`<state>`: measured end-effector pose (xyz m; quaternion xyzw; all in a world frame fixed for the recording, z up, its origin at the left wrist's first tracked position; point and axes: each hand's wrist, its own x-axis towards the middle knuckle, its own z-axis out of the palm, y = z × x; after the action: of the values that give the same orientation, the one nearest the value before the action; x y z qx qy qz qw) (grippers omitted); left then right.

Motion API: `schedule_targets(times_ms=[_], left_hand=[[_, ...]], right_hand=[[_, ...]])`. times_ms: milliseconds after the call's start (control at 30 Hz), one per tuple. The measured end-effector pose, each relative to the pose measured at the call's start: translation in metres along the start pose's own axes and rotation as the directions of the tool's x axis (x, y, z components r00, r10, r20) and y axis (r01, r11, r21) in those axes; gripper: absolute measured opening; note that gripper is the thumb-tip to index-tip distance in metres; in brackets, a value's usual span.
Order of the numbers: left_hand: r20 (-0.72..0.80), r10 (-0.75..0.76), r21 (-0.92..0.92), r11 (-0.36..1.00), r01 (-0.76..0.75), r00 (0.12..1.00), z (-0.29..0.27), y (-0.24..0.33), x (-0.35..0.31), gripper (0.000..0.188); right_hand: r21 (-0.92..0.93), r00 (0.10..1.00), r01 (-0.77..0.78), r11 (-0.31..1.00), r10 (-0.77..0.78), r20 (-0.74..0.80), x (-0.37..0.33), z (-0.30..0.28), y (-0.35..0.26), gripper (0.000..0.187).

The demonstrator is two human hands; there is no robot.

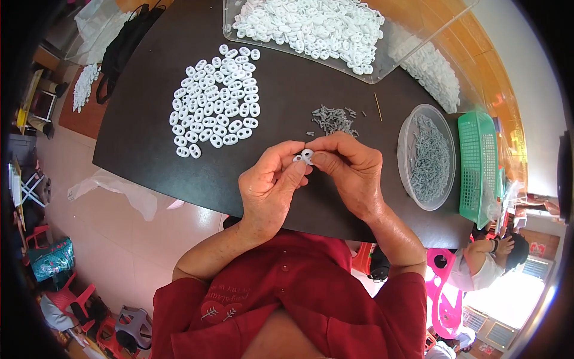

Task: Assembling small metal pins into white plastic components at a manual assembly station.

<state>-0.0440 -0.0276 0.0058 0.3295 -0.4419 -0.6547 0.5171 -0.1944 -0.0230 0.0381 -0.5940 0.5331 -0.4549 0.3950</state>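
Both hands meet over the near part of the dark table (pixel 281 113). Between thumb and fingers, my left hand (pixel 269 185) pinches a small white oval plastic piece with two holes (pixel 307 154). My right hand (pixel 353 170) grips the same piece from its other side, thumb and forefinger closed at its edge. Fingertips cover part of the piece, so whether a screw sits in it cannot be seen. Just beyond the hands lies a small heap of grey screws (pixel 335 119). Many like white two-hole pieces (pixel 215 99) are spread out on the left.
A clear bin (pixel 305 30) of white pieces stands at the back. On the right are a round clear tub (pixel 429 161) of grey screws and a green plastic basket (pixel 475 167). A thin yellowish stick (pixel 378 106) lies nearby. Another person (pixel 484 263) sits at far right.
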Motion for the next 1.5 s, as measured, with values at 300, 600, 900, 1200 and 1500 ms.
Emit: schedule_targets(times_ms=[300,600,900,1200,1500], left_hand=[[0.019,0.022,0.013,1.0,-0.022,1.0,0.001,0.0,-0.001,0.026],[-0.004,-0.008,-0.054,0.999,0.008,1.0,0.004,-0.001,-0.002,0.026],[0.012,-0.16,-0.193,0.968,0.16,0.987,0.0,0.004,0.004,0.026],[0.048,-0.132,-0.211,0.968,0.14,0.99,-0.001,0.005,-0.002,0.026],[0.056,-0.107,-0.257,0.959,0.118,0.993,0.005,0.009,-0.004,0.026]], right_hand=[[0.158,0.995,-0.076,0.985,0.086,-0.055,-0.004,0.003,0.001,0.009],[0.123,0.997,-0.047,0.991,0.054,-0.053,-0.01,0.003,0.005,0.012],[-0.187,0.985,0.157,0.97,-0.168,-0.046,-0.018,0.007,0.003,0.033],[-0.229,0.97,0.18,0.957,-0.211,-0.119,-0.026,0.012,0.004,0.039],[-0.155,0.962,0.168,0.974,-0.196,-0.189,-0.031,0.012,0.002,0.034]])
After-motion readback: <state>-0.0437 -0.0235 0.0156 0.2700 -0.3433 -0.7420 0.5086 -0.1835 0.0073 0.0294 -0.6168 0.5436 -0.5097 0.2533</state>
